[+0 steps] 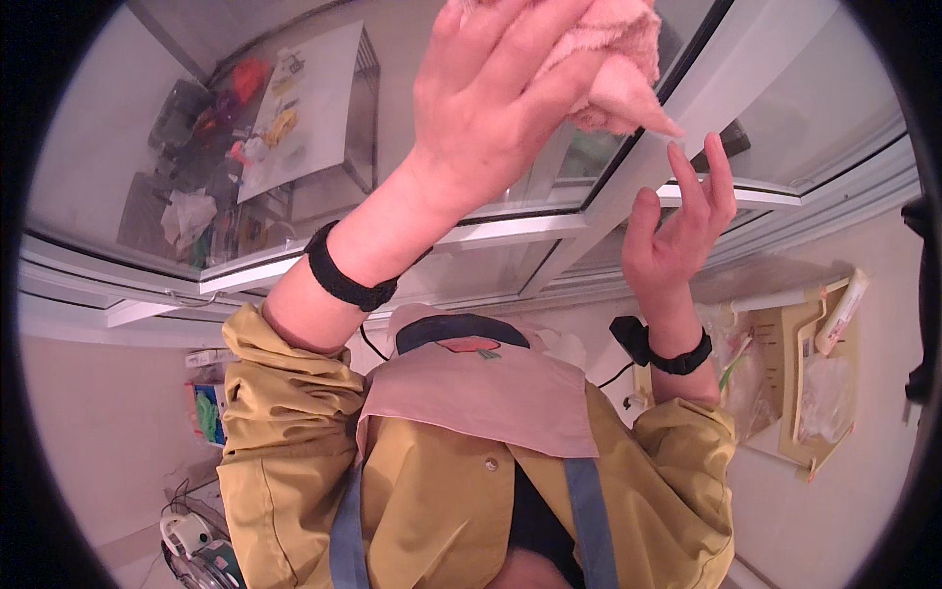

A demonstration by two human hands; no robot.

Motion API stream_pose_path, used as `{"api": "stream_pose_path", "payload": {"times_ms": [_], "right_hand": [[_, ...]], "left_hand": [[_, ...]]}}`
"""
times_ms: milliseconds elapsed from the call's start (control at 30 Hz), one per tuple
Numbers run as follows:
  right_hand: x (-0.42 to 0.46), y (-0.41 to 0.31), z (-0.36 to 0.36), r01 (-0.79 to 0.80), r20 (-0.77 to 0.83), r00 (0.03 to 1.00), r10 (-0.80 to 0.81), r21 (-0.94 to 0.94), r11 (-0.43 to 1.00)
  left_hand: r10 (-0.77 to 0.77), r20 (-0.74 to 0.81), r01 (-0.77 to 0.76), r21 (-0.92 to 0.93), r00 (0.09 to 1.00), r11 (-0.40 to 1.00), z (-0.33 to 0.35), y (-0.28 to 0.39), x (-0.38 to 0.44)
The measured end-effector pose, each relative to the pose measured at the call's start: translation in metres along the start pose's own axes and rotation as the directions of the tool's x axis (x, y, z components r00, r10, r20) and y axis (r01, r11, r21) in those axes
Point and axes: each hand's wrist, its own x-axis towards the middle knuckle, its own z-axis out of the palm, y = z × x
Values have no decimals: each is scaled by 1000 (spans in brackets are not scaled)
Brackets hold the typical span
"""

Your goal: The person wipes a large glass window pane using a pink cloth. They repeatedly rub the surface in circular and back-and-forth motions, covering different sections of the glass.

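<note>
A pink plush cloth point(618, 77) is bunched under the fingers of my left hand point(493, 110), at the top of the view in front of a glass pane point(412, 59) with a white frame point(508, 230). Whether the cloth touches the glass cannot be told. The back of that hand faces me and its fingertips are partly cut off by the picture's edge. Lower and to the right, my right hand point(681, 213) is raised, fingers apart and holding nothing, just below a hanging corner of the cloth. Both wrists wear black bands.
Through the glass show a white table point(316, 103) with small items, and bags and dark containers beside it. A beige wall rack point(791, 353) with plastic bags hangs at the right. At lower left are a white-and-green appliance point(199, 545) with cords and a small box point(206, 412).
</note>
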Motion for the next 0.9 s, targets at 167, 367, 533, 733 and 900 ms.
{"api": "stream_pose_path", "payload": {"times_ms": [167, 367, 533, 733, 900], "right_hand": [[-7, 0, 4, 2, -3, 1000, -2, 50, 999], [-12, 3, 0, 0, 68, 998, -1, 11, 1000], [-13, 5, -4, -32, 75, 997, 32, -6, 999], [-28, 4, -7, -46, 134, 990, 50, -29, 998], [-27, 4, -6, -34, 136, 990, 38, -34, 999]], "left_hand": [[33, 282, -28, -23, 959, 999, -13, 23, -72], [30, 307, -2, -93, 951, 996, 0, 37, -66], [-123, 9, 123, -108, 992, 987, 45, 58, -35], [70, 267, -58, -51, 961, 997, 29, 65, -86], [48, 280, -38, -40, 959, 998, 34, 71, -105]]}}
